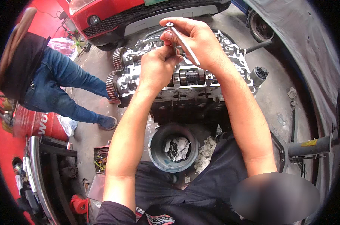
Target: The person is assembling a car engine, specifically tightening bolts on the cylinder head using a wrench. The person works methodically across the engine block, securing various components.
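Both my hands are raised over an engine cylinder head (211,84) with exposed camshafts. In my right hand (202,41) is an L-shaped metal wrench (186,47), its rounded corner up between thumb and fingers and its long bar slanting down across the palm. My left hand (158,67) is closed in a pinch around the lower end of the wrench's other shaft; its fingertips are partly hidden. Two toothed camshaft gears (112,85) stick out at the engine's left end. Beneath my hands, a dark camshaft section (192,77) shows.
A round bucket (153,153) with crumpled paper stands below the engine, between my legs. A person in jeans (64,80) stands at the left, near a red drum (34,122). A red car (113,22) is parked beyond. At the right are a metal stand arm (309,148) and grey sheeting (290,30).
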A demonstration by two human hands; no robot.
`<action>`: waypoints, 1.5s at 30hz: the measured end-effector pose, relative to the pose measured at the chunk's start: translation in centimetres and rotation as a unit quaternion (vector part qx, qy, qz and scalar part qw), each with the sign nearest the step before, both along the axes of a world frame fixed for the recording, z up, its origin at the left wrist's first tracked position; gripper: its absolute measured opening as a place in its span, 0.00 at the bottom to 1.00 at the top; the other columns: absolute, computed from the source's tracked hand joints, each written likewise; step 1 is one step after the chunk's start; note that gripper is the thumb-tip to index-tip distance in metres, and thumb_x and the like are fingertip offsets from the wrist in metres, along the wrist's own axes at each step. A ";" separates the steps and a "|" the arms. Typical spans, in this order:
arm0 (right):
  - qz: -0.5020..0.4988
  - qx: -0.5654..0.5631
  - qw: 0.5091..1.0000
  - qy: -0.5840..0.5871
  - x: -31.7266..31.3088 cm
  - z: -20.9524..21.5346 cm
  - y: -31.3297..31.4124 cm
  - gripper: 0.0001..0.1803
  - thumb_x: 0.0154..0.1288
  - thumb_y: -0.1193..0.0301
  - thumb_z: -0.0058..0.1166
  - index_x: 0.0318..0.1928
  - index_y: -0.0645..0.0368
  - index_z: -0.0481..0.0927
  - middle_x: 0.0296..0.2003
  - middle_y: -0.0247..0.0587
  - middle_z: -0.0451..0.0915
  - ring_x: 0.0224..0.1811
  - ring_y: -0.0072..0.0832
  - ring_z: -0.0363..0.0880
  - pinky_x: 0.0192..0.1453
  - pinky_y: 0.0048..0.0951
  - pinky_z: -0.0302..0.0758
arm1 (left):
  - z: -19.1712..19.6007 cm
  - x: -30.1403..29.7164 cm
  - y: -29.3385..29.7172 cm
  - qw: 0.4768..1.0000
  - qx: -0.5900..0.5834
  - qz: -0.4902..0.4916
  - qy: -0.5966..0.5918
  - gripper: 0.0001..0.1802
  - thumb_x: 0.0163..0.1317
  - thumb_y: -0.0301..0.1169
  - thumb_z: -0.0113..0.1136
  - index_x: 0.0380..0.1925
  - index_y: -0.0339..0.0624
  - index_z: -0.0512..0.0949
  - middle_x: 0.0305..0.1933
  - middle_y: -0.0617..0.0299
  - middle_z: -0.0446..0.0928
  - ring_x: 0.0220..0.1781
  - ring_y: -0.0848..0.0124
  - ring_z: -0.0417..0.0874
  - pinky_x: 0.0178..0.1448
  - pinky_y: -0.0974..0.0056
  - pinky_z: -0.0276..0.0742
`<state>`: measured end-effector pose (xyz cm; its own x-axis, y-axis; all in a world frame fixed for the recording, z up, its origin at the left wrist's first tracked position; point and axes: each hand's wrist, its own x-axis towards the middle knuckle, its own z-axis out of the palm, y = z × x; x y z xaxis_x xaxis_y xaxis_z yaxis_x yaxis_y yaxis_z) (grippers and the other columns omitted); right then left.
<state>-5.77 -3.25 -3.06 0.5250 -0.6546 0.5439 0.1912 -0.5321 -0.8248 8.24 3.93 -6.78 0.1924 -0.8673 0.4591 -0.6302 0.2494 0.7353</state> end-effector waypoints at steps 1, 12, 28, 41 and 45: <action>0.005 0.003 1.000 -0.016 0.0 -0.1 -0.1 0.18 0.75 0.70 0.61 0.61 0.62 0.81 0.43 0.36 0.87 0.45 0.18 0.85 0.48 0.23 0.83 | 0.5 -0.3 0.2 1.000 -0.005 0.015 -0.027 0.11 0.60 0.29 0.72 0.42 0.39 0.86 0.38 0.47 0.87 0.40 0.56 0.90 0.48 0.56 0.82; -0.015 -0.043 0.996 -0.079 -0.1 -0.3 -0.1 0.13 0.72 0.76 0.55 0.52 0.67 0.83 0.40 0.52 0.88 0.44 0.34 0.92 0.45 0.33 0.86 | 0.2 0.1 0.3 1.000 -0.018 0.020 -0.016 0.10 0.61 0.23 0.70 0.42 0.37 0.86 0.38 0.51 0.89 0.38 0.66 0.90 0.47 0.62 0.82; -0.024 0.014 0.989 -0.147 2.1 -1.8 -1.1 0.10 0.60 0.70 0.68 0.41 0.60 0.90 0.32 0.48 0.88 0.35 0.38 0.90 0.42 0.36 0.82 | 7.2 0.6 9.0 0.960 0.037 -0.035 0.274 0.22 0.81 0.39 0.50 0.59 0.28 0.76 0.48 0.43 0.86 0.51 0.58 0.88 0.47 0.57 0.85; -0.001 0.033 0.994 -0.103 2.8 -4.2 -2.5 0.12 0.68 0.65 0.66 0.43 0.61 0.89 0.26 0.42 0.87 0.28 0.27 0.85 0.38 0.33 0.80 | 9.1 2.8 -5.7 0.899 0.084 -0.017 0.430 0.20 0.82 0.35 0.45 0.55 0.26 0.75 0.51 0.46 0.83 0.52 0.60 0.84 0.59 0.55 0.82; 0.029 0.038 0.995 -0.093 1.5 -4.9 -2.5 0.10 0.71 0.67 0.63 0.44 0.60 0.89 0.28 0.39 0.87 0.29 0.24 0.85 0.38 0.31 0.81 | 9.5 -2.0 -4.1 0.924 0.122 -0.033 0.360 0.25 0.84 0.39 0.37 0.60 0.24 0.71 0.40 0.56 0.82 0.42 0.63 0.83 0.55 0.55 0.80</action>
<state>-4.29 -5.79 -7.94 0.4580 -0.6692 0.5851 0.3729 -0.4529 -0.8098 6.26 -0.12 2.75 0.3157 -0.9486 0.0224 0.0545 0.0417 0.9976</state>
